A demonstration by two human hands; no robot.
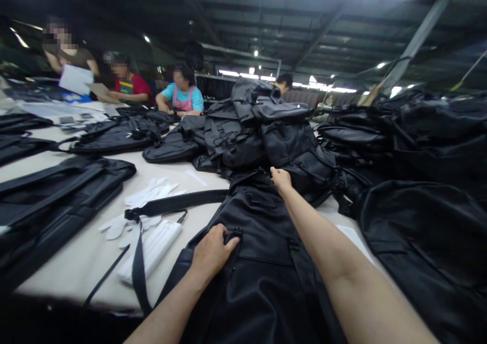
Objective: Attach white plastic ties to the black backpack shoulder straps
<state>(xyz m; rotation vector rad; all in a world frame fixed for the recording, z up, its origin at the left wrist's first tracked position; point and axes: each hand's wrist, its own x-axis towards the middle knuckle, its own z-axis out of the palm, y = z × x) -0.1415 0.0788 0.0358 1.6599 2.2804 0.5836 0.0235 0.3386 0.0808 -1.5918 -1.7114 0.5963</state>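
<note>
the left hand [211, 252] curls closed over a buckle on a black bag [258, 247] lying flat on the bench [64, 273]; the right hand [280, 180] pinches its top edge. a tall heap of black bags [274, 131] remains piled just beyond.

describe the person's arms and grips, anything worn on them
The left arm and right arm are bare, with no sleeves showing. The left grip and right grip are ungloved hands, and no watch, ring or band shows on either.
</note>
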